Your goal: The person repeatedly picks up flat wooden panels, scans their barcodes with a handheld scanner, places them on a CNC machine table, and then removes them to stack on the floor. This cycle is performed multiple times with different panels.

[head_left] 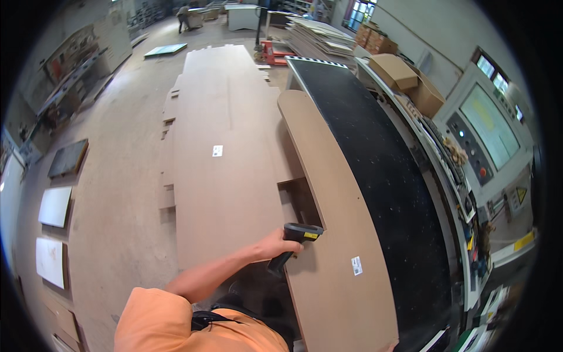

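Note:
My left hand (272,245) is closed round the grip of a black handheld barcode scanner (302,232) with a yellow sticker. The scanner is over the left edge of a long brown board (334,193), its head turned to the right. This board has a rounded far end and bears a small white printed label (356,266) near me. At its near right corner only a sliver of my right hand (393,347) shows, fingers at the board's edge; the rest is cut off by the frame.
Left of the board lies a stack of large brown panels (223,117) with a white label (217,151). On the right runs a black conveyor belt (375,135). Beyond it stand cardboard boxes (396,71) and a control panel (489,129). A distant person (183,17) stands far back.

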Tool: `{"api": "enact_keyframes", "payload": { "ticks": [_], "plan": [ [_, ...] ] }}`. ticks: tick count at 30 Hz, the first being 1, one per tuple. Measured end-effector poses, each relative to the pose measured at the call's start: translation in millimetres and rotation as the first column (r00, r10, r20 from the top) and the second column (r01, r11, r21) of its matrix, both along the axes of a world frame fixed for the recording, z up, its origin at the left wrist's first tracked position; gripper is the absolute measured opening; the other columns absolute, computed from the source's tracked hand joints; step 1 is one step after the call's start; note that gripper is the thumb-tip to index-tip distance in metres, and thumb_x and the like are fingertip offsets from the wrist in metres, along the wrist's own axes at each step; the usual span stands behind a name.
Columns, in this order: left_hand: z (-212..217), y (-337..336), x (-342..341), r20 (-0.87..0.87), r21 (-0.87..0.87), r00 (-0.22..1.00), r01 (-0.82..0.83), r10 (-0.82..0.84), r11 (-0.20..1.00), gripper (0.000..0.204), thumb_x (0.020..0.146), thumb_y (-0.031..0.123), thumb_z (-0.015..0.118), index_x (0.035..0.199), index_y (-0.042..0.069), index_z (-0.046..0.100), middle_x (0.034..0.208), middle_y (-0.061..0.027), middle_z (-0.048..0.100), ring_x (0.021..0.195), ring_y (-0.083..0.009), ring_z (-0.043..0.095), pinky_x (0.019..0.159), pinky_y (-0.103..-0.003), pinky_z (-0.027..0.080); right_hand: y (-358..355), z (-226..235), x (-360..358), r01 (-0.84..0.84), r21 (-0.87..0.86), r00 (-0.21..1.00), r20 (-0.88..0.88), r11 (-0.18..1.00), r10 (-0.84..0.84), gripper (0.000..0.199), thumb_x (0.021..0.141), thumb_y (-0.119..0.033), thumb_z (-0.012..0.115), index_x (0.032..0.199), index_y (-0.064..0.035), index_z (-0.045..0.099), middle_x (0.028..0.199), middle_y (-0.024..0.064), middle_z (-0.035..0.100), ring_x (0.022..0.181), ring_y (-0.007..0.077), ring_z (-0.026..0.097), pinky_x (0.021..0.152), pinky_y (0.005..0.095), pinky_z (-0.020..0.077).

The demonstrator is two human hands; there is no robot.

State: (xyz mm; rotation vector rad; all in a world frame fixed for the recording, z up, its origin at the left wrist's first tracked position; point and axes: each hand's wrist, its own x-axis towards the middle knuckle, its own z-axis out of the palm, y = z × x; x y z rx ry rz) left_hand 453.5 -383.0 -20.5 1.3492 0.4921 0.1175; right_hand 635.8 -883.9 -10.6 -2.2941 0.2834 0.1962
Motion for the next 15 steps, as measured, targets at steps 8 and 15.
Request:
{"api": "enact_keyframes", "payload": {
  "ticks": [8,15],
  "plan": [
    [31,-10,-156,-0.072,-0.028,0.964,-0.257,0.254,0.966,0.049,0.083,0.015,0.074,0.127,0.000,0.060,0.095,-0.0053,0.066,0.084,-0.0136,0.063,0.079,-0.032,0.054,40,15,36,-0.105,0.376,0.969,-0.169,0.921,0.179,0.057,0.095,-0.041,0.066,0.124,0.0080,0.062,0.119,0.0206,0.066,0.105,0.0310,0.064,0.091,0.0417,0.0515],
    [36,-47,-322,-0.053,-0.039,0.725,-0.689,0.687,0.724,0.038,0.082,0.015,0.078,0.116,0.000,0.067,0.095,-0.0038,0.068,0.084,-0.0114,0.063,0.078,-0.029,0.053,138,-19,31,-0.326,0.495,0.921,-0.029,0.806,0.390,0.056,0.099,-0.043,0.062,0.114,0.0104,0.068,0.101,0.0122,0.072,0.085,0.0192,0.067,0.077,0.0323,0.0544]
  ]
}}
